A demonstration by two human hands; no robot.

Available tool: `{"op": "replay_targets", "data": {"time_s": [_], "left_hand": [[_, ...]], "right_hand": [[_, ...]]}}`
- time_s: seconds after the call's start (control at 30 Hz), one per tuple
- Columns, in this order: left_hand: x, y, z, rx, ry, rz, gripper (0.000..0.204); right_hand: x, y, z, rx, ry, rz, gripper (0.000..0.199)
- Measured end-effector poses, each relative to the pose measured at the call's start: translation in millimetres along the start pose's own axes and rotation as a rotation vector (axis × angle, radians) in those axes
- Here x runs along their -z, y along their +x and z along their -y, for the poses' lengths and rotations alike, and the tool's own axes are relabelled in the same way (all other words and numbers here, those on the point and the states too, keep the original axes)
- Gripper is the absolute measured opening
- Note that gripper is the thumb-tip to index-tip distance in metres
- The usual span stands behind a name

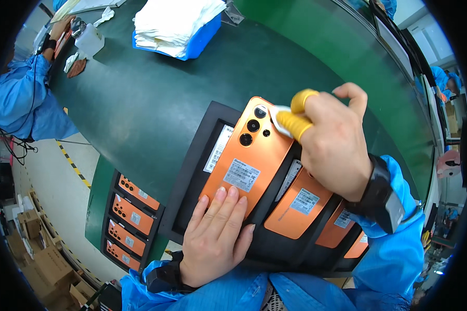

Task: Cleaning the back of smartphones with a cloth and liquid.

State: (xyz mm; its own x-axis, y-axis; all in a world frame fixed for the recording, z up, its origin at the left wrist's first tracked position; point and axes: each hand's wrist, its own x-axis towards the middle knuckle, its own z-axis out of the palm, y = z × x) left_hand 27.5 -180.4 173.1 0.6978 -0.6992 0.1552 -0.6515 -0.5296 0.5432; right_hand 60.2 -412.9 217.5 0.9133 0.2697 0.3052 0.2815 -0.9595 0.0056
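Note:
An orange smartphone [228, 168] lies back side up at a slant on a black tray [196, 150], its round camera lenses toward the far end and a pale label lower down. My left hand [216, 238] rests flat on the phone's near end, fingers stretched out. Yellow finger cots cover two fingers of my right hand [333, 136], which pinches a folded white cloth [280, 120] against the phone's far right corner by the lenses. More orange phones [298, 205] sit in the tray's slots to the right, partly under my right hand and wrist.
On the green table [135, 103] stand a blue bin [197, 46] heaped with white cloths [174, 23] and a white pump bottle [90, 41]. A second black tray of orange phones [132, 214] lies lower left. A co-worker's blue sleeve [23, 96] shows at far left. Cardboard boxes [49, 267] stand beyond.

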Motion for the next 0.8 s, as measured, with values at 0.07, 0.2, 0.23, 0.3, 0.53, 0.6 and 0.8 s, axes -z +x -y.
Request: {"op": "replay_targets", "data": {"time_s": [0.07, 0.2, 0.23, 0.3, 0.53, 0.6, 0.8], "left_hand": [[-0.1, -0.1, 0.3, -0.015, -0.008, 0.000, 0.048], [-1.4, 2.2, -0.5, -0.048, -0.032, 0.006, 0.049], [-0.4, -0.4, -0.9, -0.037, -0.019, 0.008, 0.049], [0.3, -0.4, -1.7, -0.008, 0.020, 0.008, 0.045], [-1.2, -0.2, -2.8, -0.033, 0.004, 0.007, 0.048], [-0.2, -0.7, -2.0, -0.006, 0.032, 0.000, 0.045], [-0.9, 0.6, -3.1, -0.015, 0.037, 0.008, 0.045]], "right_hand": [[-3.2, 1.7, 2.9, -0.014, -0.007, -0.099, 0.023], [-21.1, 7.0, 2.1, 0.121, -0.153, -0.097, 0.006], [-28.9, 20.2, -10.2, 0.075, -0.201, -0.190, 0.003], [-21.5, 33.3, -25.7, -0.022, -0.238, -0.139, 0.003], [-20.0, 19.3, -25.2, -0.037, -0.286, -0.079, 0.005], [-19.0, 21.1, -24.4, -0.050, -0.153, -0.132, 0.004], [-20.5, -8.9, 18.2, 0.095, 0.147, 0.008, 0.021]]}}
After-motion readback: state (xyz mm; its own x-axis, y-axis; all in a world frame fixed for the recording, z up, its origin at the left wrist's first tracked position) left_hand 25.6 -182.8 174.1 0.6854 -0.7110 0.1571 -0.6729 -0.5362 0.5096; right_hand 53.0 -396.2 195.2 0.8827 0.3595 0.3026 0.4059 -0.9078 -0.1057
